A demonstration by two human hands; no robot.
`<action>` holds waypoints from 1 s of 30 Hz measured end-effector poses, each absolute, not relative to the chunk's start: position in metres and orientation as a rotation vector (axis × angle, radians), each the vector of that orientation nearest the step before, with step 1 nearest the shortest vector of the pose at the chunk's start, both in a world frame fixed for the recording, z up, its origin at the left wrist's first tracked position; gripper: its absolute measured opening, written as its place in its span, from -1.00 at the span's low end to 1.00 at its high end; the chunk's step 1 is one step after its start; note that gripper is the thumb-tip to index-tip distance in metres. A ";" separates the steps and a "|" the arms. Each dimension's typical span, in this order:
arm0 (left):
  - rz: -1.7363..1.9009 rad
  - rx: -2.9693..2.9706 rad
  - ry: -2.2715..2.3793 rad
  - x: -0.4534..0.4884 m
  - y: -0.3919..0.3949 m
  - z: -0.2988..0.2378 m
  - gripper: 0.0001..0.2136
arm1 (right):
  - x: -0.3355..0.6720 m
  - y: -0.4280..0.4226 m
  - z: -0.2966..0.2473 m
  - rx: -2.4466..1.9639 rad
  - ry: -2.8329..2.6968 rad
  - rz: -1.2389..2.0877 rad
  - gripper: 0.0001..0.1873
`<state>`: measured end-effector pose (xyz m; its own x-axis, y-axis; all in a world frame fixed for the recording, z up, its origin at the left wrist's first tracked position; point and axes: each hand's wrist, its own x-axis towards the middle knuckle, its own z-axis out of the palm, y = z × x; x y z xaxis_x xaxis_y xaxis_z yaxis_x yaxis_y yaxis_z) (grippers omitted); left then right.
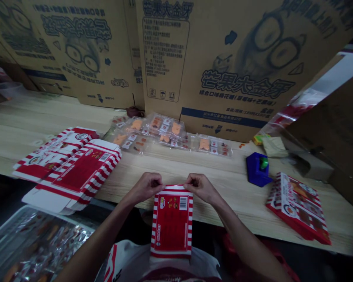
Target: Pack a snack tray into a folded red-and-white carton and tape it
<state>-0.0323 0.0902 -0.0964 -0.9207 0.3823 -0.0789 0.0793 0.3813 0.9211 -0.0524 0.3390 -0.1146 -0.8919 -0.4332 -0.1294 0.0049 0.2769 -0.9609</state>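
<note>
A red and white striped carton (171, 223) stands upright against my lap at the table's front edge, its printed back panel facing me. My left hand (147, 185) is closed in a pinch on the carton's top left corner. At the top right corner, my right hand (199, 185) pinches the top flap the same way. Both hands rest just above the wooden table (194, 168).
Flat striped carton blanks (73, 166) lie stacked at the left. Clear blister packs of orange pieces (167, 135) line the back. A blue tape dispenser (258, 168) and a filled carton (298, 205) sit at the right. Large cardboard boxes (238, 62) wall the rear. A bin of wrapped packs (35, 246) is lower left.
</note>
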 end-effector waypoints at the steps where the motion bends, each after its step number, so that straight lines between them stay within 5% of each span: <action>1: 1.554 0.426 2.369 -0.032 0.089 -0.097 -0.82 | -0.052 0.339 -0.113 -0.399 2.193 -1.640 -0.81; 20: 2.093 0.140 2.035 -0.002 0.101 -0.118 -0.76 | -0.028 0.343 -0.109 0.100 1.753 -2.072 -0.70; 30: 2.126 0.060 2.038 0.006 0.098 -0.115 -0.80 | -0.005 0.335 -0.105 -0.230 2.171 -1.963 -0.80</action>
<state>0.0062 0.0984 -0.1152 -0.9799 0.1691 -0.1058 -0.1128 -0.0326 0.9931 -0.0050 0.3347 -0.1050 -0.9667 -0.2516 -0.0477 0.0222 0.1031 -0.9944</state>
